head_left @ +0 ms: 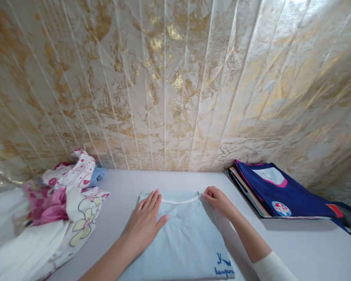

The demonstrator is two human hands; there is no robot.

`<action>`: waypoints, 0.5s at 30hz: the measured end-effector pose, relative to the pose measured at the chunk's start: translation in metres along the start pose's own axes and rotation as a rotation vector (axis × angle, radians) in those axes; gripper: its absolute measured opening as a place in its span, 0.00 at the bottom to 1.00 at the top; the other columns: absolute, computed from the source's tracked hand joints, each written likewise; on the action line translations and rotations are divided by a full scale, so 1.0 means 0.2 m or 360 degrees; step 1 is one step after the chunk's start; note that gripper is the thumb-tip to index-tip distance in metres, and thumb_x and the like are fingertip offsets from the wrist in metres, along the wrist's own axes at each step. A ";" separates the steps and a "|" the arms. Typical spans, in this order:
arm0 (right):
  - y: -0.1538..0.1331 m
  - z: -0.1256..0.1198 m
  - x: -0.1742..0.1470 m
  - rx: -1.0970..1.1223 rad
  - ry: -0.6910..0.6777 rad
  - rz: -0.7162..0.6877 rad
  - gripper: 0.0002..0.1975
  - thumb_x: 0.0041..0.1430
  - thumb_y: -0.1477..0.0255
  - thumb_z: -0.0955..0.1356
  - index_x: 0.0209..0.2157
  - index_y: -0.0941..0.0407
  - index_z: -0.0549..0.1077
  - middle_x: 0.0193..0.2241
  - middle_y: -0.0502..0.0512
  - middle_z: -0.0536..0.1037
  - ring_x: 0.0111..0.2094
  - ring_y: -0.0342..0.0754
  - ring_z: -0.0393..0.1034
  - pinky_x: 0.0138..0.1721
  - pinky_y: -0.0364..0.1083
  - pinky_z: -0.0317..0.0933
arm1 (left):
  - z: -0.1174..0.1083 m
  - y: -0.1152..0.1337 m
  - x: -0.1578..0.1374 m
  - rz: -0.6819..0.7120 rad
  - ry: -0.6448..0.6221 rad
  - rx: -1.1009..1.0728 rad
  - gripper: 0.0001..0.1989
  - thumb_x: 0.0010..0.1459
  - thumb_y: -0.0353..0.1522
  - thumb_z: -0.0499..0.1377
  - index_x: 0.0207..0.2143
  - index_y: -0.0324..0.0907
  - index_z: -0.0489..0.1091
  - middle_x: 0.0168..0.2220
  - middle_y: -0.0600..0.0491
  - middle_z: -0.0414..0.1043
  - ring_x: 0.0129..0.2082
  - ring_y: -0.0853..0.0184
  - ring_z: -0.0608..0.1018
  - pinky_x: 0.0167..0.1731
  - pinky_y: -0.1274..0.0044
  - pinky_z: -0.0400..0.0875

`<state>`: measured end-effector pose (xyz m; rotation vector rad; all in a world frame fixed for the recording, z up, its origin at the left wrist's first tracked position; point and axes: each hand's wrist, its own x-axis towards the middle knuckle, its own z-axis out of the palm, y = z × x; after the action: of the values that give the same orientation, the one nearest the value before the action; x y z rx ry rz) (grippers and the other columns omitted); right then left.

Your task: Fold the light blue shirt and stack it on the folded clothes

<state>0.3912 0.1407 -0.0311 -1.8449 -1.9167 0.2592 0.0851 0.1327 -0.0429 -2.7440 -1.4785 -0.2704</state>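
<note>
A light blue shirt [187, 230] lies folded into a rough rectangle on the white table, its white-trimmed neckline at the far edge and dark blue lettering at the near right corner. My left hand [146, 220] rests flat on the shirt's left side near the far corner, fingers stretched out and thumb apart. At the far right corner, the fingers of my right hand [216, 199] are pinched together on the edge of the cloth beside the neckline.
To the left sits a loose heap of crumpled clothes [82, 218], white, pink and flower-printed. A stack of folded garments [292, 191] with a navy one on top lies at the right. A gold-patterned curtain [175, 86] hangs behind the white table [169, 177].
</note>
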 end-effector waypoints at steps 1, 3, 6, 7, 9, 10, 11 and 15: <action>0.00 0.00 0.00 -0.0015 0.0011 0.0005 0.12 0.59 0.65 0.62 0.26 0.55 0.71 0.27 0.52 0.74 0.30 0.47 0.68 0.33 0.44 0.61 | 0.00 0.00 0.00 -0.0003 -0.0009 -0.0007 0.34 0.67 0.48 0.45 0.66 0.33 0.53 0.67 0.42 0.46 0.67 0.56 0.53 0.62 0.63 0.54; 0.01 0.00 -0.01 -0.0066 0.0045 0.0021 0.12 0.58 0.65 0.63 0.25 0.55 0.70 0.27 0.54 0.74 0.31 0.49 0.68 0.34 0.45 0.60 | 0.01 -0.01 0.00 0.0002 -0.0018 -0.0029 0.35 0.67 0.48 0.45 0.66 0.33 0.52 0.68 0.42 0.45 0.67 0.57 0.52 0.62 0.64 0.53; -0.02 -0.01 -0.02 -0.0145 0.0113 0.0005 0.07 0.55 0.70 0.64 0.29 0.57 0.72 0.32 0.59 0.75 0.38 0.54 0.69 0.40 0.49 0.61 | -0.01 -0.05 0.01 0.0017 -0.0024 -0.0068 0.34 0.67 0.49 0.44 0.66 0.34 0.52 0.68 0.42 0.46 0.67 0.57 0.52 0.62 0.64 0.55; -0.04 0.00 -0.03 -0.0158 0.0141 -0.0011 0.08 0.55 0.71 0.64 0.34 0.58 0.73 0.36 0.61 0.76 0.41 0.55 0.69 0.43 0.51 0.61 | -0.02 -0.07 0.01 0.0009 -0.0008 -0.0072 0.33 0.68 0.48 0.43 0.66 0.35 0.52 0.67 0.43 0.46 0.67 0.58 0.53 0.61 0.63 0.55; -0.10 0.02 -0.05 -0.0170 0.0215 -0.0087 0.15 0.57 0.73 0.62 0.46 0.58 0.71 0.47 0.65 0.74 0.51 0.57 0.66 0.49 0.54 0.60 | -0.02 -0.10 0.03 -0.0026 0.0035 -0.0060 0.31 0.69 0.45 0.43 0.66 0.35 0.53 0.67 0.43 0.47 0.67 0.58 0.54 0.61 0.63 0.55; -0.14 0.05 -0.06 -0.0177 0.0245 -0.0151 0.18 0.59 0.73 0.61 0.51 0.58 0.69 0.53 0.65 0.71 0.55 0.57 0.64 0.52 0.55 0.59 | -0.03 -0.12 0.03 -0.0042 0.0054 -0.0049 0.30 0.69 0.44 0.42 0.66 0.35 0.53 0.67 0.43 0.47 0.67 0.58 0.54 0.61 0.63 0.55; -0.18 0.07 -0.08 -0.0191 0.0255 -0.0228 0.21 0.61 0.72 0.60 0.55 0.58 0.66 0.58 0.65 0.68 0.59 0.57 0.60 0.55 0.56 0.57 | -0.02 -0.13 0.04 -0.0041 0.0068 -0.0044 0.29 0.69 0.43 0.43 0.66 0.35 0.53 0.67 0.43 0.47 0.67 0.58 0.54 0.61 0.63 0.55; -0.32 0.18 -0.14 -0.0327 0.0024 -0.0431 0.25 0.67 0.66 0.59 0.63 0.58 0.60 0.65 0.62 0.59 0.66 0.56 0.49 0.61 0.58 0.51 | -0.01 -0.12 0.03 0.0063 0.0037 -0.0063 0.30 0.68 0.45 0.45 0.65 0.37 0.54 0.67 0.44 0.49 0.67 0.58 0.55 0.61 0.63 0.55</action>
<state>0.3183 0.1153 -0.0391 -1.6746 -2.2228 -0.0413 0.0689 0.1512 -0.0409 -2.7876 -1.4267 -0.3332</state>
